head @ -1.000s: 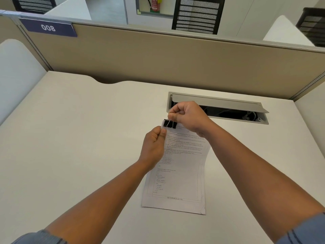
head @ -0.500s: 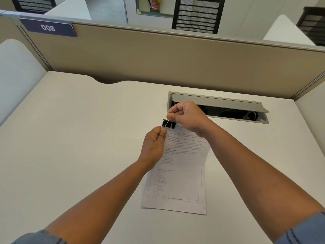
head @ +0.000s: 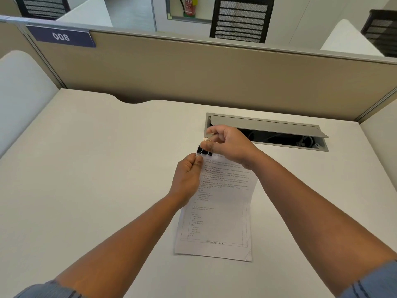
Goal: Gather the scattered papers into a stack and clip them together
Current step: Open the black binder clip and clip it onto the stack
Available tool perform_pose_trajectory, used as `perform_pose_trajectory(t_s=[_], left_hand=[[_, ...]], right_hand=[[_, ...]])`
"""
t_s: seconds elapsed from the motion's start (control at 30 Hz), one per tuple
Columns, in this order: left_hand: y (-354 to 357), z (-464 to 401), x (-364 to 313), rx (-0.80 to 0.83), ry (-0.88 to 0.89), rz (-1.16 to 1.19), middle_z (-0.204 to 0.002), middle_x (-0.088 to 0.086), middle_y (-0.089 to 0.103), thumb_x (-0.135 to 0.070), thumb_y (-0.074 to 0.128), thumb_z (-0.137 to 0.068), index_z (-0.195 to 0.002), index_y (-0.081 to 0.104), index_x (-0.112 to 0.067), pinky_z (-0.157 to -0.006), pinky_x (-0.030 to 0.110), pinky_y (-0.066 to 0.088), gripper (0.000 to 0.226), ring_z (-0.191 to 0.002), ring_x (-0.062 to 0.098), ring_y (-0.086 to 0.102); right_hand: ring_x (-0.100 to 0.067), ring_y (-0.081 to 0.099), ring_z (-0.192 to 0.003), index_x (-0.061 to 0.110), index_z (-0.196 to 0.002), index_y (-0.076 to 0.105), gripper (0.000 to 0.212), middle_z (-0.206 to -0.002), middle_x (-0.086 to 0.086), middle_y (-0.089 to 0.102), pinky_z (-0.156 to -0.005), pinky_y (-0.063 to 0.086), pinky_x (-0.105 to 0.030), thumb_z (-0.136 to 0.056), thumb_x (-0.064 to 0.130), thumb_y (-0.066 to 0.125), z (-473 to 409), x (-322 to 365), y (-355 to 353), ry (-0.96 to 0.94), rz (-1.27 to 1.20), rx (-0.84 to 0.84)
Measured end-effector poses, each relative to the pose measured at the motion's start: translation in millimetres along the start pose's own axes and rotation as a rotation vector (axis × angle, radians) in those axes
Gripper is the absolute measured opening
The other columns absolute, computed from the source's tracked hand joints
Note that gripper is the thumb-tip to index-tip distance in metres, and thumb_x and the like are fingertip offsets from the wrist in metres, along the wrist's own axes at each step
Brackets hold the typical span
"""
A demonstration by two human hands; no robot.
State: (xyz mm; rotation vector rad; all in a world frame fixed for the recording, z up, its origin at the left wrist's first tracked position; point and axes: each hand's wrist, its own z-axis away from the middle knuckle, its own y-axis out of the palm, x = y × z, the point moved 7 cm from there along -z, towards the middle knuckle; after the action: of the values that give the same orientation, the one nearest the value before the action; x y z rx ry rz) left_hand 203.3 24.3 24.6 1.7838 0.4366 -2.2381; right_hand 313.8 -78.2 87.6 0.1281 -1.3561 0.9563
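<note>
**Clip going on at the stack's far corner**

The papers lie as one squared stack on the desk, so the gathering looks done. At the stack's far left corner, the left hand pinches the sheets' edge. Just beyond it, the black binder clip sits on that corner, its wire handle nipped by the right hand. Seating the clip and letting go appear to remain. Beyond the stack gapes an open cable hatch.

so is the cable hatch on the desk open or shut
Open. The grey flap is tilted up from the desk, and the dark slot below it shows cables.
</note>
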Motion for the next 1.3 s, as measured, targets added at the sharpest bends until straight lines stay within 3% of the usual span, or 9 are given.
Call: perform_pose_trajectory(t_s=[0.07, 0.2, 0.33, 0.5, 0.6, 0.77, 0.97, 1.17, 1.3], left_hand=[[-2.0, 0.5, -2.1, -0.007, 0.011, 0.000, -0.086, -0.003, 0.074, -0.032, 0.042, -0.110, -0.093, 0.068, -0.024, -0.071, 0.037, 0.057, 0.032, -0.079, 0.017, 0.068], [-10.3, 3.3, -7.0, -0.026, 0.041, -0.019, -0.092, 0.003, 0.074, -0.032, 0.041, -0.110, -0.095, 0.067, -0.021, -0.068, 0.039, 0.057, 0.032, -0.081, 0.023, 0.070], [-19.2, 2.8, -8.4, -0.055, 0.032, 0.010, -0.095, 0.012, 0.073, -0.031, 0.041, -0.110, -0.095, 0.064, -0.010, -0.070, 0.038, 0.056, 0.035, -0.082, 0.022, 0.068], [-26.5, 2.7, -14.5, -0.072, 0.012, 0.054, -0.095, 0.001, 0.078, -0.031, 0.039, -0.111, -0.100, 0.068, -0.014, -0.071, 0.034, 0.059, 0.035, -0.082, 0.016, 0.072], [-32.9, -1.0, -17.7, -0.096, -0.013, 0.088, -0.099, 0.005, 0.079, -0.032, 0.039, -0.111, -0.105, 0.066, -0.008, -0.077, 0.044, 0.061, 0.037, -0.087, 0.024, 0.075], [-50.9, -12.7, -21.6, -0.146, -0.060, 0.084, -0.100, 0.006, 0.079, -0.035, 0.039, -0.110, -0.109, 0.066, -0.008, -0.079, 0.048, 0.062, 0.038, -0.092, 0.031, 0.076], [-65.9, -28.2, -12.7, -0.157, -0.168, 0.151, -0.104, 0.002, 0.079, -0.028, 0.048, -0.108, -0.115, 0.064, -0.011, -0.070, 0.032, 0.061, 0.025, -0.088, 0.017, 0.077], [-51.7, -8.4, 29.5, 0.100, -0.420, 0.254, -0.120, 0.012, 0.075, -0.012, 0.066, -0.098, -0.126, 0.062, -0.010, -0.089, 0.057, 0.059, 0.028, -0.104, 0.034, 0.074], [-45.7, 5.8, 50.6, 0.241, -0.519, 0.342, -0.127, 0.015, 0.072, -0.002, 0.059, -0.099, -0.130, 0.062, -0.009, -0.095, 0.059, 0.056, 0.032, -0.115, 0.039, 0.069]], right_hand=[[-0.014, 0.056, -0.130, 0.027, -0.151, 0.044, 0.101, -0.140, 0.004, 0.063, -0.109, 0.044, -0.038, -0.067, 0.067, 0.082, 3.9, -1.9, -6.6, -0.036, 0.115, -0.068], [-0.021, 0.019, -0.155, 0.035, -0.159, 0.026, 0.121, -0.169, 0.003, 0.023, -0.118, 0.021, -0.054, -0.057, 0.090, 0.063, 20.6, -14.8, -34.2, -0.046, 0.441, -0.416], [-0.022, 0.016, -0.154, 0.040, -0.159, 0.010, 0.134, -0.170, 0.006, -0.002, -0.118, 0.027, -0.055, -0.052, 0.089, 0.072, 32.0, -67.5, -43.2, 0.076, 0.017, -0.499], [-0.038, 0.059, -0.128, 0.023, -0.153, 0.034, 0.093, -0.142, -0.014, 0.059, -0.100, 0.055, -0.053, -0.077, 0.034, 0.087, 41.6, -115.8, -13.9, 0.143, -0.751, -0.237], [-0.038, 0.066, -0.121, 0.010, -0.137, 0.058, 0.052, -0.129, -0.014, 0.071, -0.094, 0.059, -0.051, -0.087, 0.012, 0.075, 51.6, -118.5, 9.8, 0.172, -0.784, -0.052], [-0.032, 0.067, -0.120, 0.014, -0.136, 0.060, 0.048, -0.131, -0.011, 0.070, -0.098, 0.056, -0.050, -0.091, 0.001, 0.069, 65.9, -123.4, 38.4, 0.238, -0.731, 0.180], [-0.033, 0.072, -0.110, 0.009, -0.131, 0.065, 0.043, -0.121, -0.013, 0.074, -0.091, 0.060, -0.047, -0.089, 0.003, 0.073, 65.5, -117.9, 40.5, 0.287, -0.698, 0.104], [-0.036, 0.074, -0.104, 0.008, -0.119, 0.070, 0.032, -0.115, -0.015, 0.076, -0.092, 0.058, -0.056, -0.088, 0.003, 0.075, 52.5, -110.0, 25.0, 0.286, -0.707, -0.048], [-0.036, 0.075, -0.101, 0.008, -0.119, 0.070, 0.033, -0.111, -0.014, 0.077, -0.089, 0.059, -0.056, -0.087, 0.002, 0.075, 43.4, -103.9, 17.3, 0.275, -0.693, -0.097]])
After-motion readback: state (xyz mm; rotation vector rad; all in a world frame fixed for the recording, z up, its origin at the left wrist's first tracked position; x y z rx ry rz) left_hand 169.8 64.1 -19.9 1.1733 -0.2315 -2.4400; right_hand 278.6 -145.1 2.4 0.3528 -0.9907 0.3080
